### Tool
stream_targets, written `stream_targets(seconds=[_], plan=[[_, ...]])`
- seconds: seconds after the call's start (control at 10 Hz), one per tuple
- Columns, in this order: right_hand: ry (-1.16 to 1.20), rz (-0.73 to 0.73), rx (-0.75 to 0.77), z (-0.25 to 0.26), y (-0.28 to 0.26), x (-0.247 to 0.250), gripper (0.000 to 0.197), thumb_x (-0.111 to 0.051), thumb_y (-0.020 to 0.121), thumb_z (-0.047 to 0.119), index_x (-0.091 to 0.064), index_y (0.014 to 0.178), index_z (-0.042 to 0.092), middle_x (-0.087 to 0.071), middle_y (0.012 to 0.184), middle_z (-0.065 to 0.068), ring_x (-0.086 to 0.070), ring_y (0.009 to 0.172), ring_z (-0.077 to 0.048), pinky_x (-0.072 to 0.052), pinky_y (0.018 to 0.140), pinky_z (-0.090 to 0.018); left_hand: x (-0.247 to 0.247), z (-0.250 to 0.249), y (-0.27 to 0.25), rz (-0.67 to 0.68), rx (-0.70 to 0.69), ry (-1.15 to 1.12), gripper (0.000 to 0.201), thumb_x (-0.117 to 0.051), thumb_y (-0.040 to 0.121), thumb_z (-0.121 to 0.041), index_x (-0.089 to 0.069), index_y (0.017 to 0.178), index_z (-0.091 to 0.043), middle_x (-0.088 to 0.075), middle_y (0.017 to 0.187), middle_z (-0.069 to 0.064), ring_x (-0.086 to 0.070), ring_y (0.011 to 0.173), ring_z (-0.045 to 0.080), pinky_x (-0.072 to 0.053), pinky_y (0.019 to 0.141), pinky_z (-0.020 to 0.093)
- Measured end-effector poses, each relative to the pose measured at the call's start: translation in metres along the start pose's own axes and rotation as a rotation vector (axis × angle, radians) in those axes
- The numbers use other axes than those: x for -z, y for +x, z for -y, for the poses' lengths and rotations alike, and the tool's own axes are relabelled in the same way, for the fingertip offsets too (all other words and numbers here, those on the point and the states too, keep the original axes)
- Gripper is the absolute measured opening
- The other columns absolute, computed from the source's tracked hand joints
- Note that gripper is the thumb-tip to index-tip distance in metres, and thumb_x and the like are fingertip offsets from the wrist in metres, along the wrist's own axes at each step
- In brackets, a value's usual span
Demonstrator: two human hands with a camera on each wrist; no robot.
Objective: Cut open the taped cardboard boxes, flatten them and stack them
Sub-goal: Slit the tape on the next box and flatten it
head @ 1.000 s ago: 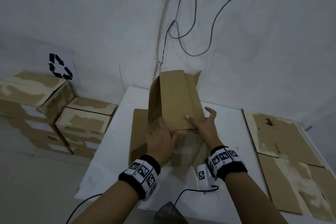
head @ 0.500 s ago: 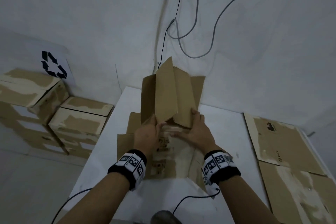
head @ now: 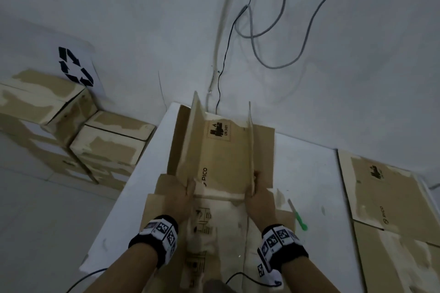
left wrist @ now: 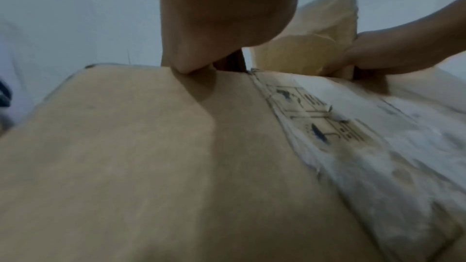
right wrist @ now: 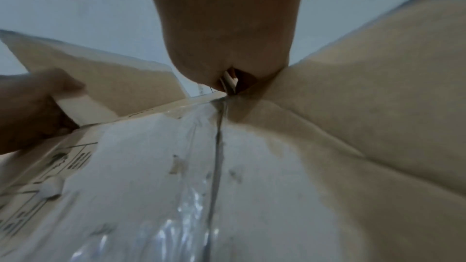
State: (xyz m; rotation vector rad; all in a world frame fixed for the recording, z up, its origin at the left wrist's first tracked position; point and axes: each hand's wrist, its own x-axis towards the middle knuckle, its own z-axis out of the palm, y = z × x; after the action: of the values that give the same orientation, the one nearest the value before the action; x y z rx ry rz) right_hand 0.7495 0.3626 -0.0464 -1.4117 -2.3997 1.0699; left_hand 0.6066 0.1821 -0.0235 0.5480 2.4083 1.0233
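White table (head: 309,169) against the wall, opened box (head: 223,157) lying mid-table, running away from me.

I've got my left hand (head: 183,200) pinching the left upright flap and my right hand (head: 259,197) pinching the right one, both at the near ends (equally close). Flaps stand either side of the printed panel; brown card, torn tape patches. Flattened boxes (head: 381,188) well right, green cutter (head: 297,216) beside my right hand.

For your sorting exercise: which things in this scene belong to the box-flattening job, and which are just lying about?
Part of the job:
- opened box, gripped by left hand and right hand
- flattened sheets, on the right of the table
- taped boxes, beside the table
- green cutter

Lying about:
- wall cables
- recycling sign
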Motion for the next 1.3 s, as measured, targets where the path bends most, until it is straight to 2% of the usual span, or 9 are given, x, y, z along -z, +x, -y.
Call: stream_targets(seconds=[0.1,0.2,0.3,0.4,0.6,0.7,0.8,1.0,1.3], plan=[[0.026,-0.013,-0.132,-0.014,0.005,-0.009,0.078,-0.040,0.084,0.075,-0.066,0.094,0.002,-0.069,0.076,-0.012,-0.066,0.071,-0.029,-0.058,0.069,-0.044,-0.008,0.013,0.006,-0.003,0.174,-0.024,0.066,-0.024,0.096,-0.057,-0.055,0.089,0.001,-0.067,0.100,0.022,-0.063,0.097,0.037,-0.047,0.084,0.040],[0.217,-0.048,-0.241,-0.033,-0.001,-0.025,0.085,-0.058,0.064,0.077,-0.065,0.104,0.002,-0.071,0.101,-0.012,-0.067,0.093,-0.028,-0.057,0.086,-0.046,-0.019,0.030,0.015,0.059,0.256,0.041,0.060,-0.021,0.102,-0.043,-0.035,0.144,-0.002,-0.063,0.110,0.017,-0.061,0.096,0.027,-0.047,0.088,0.037],[0.301,-0.054,-0.293,-0.034,-0.004,-0.031,0.107,-0.077,0.070,0.058,-0.031,0.148,0.002,-0.046,0.146,-0.013,-0.047,0.131,-0.029,-0.037,0.113,-0.046,-0.026,0.038,0.016,-0.025,0.279,0.015,0.051,-0.033,0.102,-0.036,-0.035,0.146,-0.011,-0.059,0.122,0.015,-0.055,0.109,0.028,-0.039,0.102,0.036],[0.335,-0.174,-0.347,-0.047,-0.005,-0.038,0.109,-0.087,0.068,0.047,-0.028,0.151,0.007,-0.045,0.147,-0.009,-0.045,0.133,-0.026,-0.035,0.115,-0.040,-0.036,0.042,0.015,-0.191,0.324,-0.071,0.071,-0.049,0.096,-0.045,-0.026,0.149,-0.004,-0.034,0.149,0.020,-0.030,0.137,0.034,-0.015,0.117,0.040],[0.432,-0.536,-0.114,-0.063,-0.029,-0.038,0.115,-0.095,0.060,0.025,-0.023,0.148,0.009,-0.028,0.146,-0.008,-0.035,0.136,-0.024,-0.035,0.115,-0.040,-0.050,0.050,0.014,-0.633,0.338,-0.178,0.103,-0.082,0.070,-0.043,-0.026,0.144,-0.001,-0.032,0.138,0.024,-0.034,0.126,0.040,-0.027,0.109,0.048],[0.178,-0.537,-0.006,-0.073,-0.044,-0.046,0.090,-0.086,0.074,0.035,-0.035,0.145,0.014,-0.027,0.148,-0.010,-0.031,0.138,-0.026,-0.035,0.114,-0.046,-0.049,0.053,0.010,-0.651,0.329,-0.202,0.107,-0.082,0.070,-0.040,-0.018,0.149,-0.005,-0.022,0.147,0.023,-0.026,0.134,0.037,-0.023,0.111,0.044],[-0.042,-0.425,0.212,-0.075,-0.063,-0.054,0.044,-0.061,0.096,0.022,-0.049,0.138,0.018,-0.035,0.148,-0.009,-0.037,0.135,-0.027,-0.038,0.110,-0.053,-0.055,0.070,-0.001,-0.433,0.102,0.081,0.077,-0.063,0.090,-0.031,-0.021,0.151,-0.010,-0.021,0.153,0.018,-0.023,0.141,0.034,-0.022,0.116,0.045],[-0.305,-0.058,0.344,-0.079,-0.111,-0.074,0.055,-0.032,0.100,0.023,-0.030,0.154,0.016,-0.025,0.162,-0.002,-0.015,0.151,-0.021,-0.019,0.119,-0.056,-0.070,0.114,-0.069,0.004,-0.396,0.480,0.057,-0.026,0.100,-0.033,-0.025,0.152,-0.009,-0.021,0.159,0.009,-0.018,0.147,0.025,-0.012,0.119,0.048],[-0.471,0.032,0.301,-0.081,-0.135,-0.080,0.072,-0.033,0.098,0.056,-0.012,0.158,0.023,0.001,0.166,0.000,0.003,0.153,-0.022,-0.006,0.122,-0.055,-0.066,0.127,-0.091,0.142,-0.414,0.664,0.065,-0.018,0.097,-0.048,-0.013,0.155,-0.020,-0.003,0.163,0.005,-0.001,0.150,0.022,-0.005,0.118,0.054]])
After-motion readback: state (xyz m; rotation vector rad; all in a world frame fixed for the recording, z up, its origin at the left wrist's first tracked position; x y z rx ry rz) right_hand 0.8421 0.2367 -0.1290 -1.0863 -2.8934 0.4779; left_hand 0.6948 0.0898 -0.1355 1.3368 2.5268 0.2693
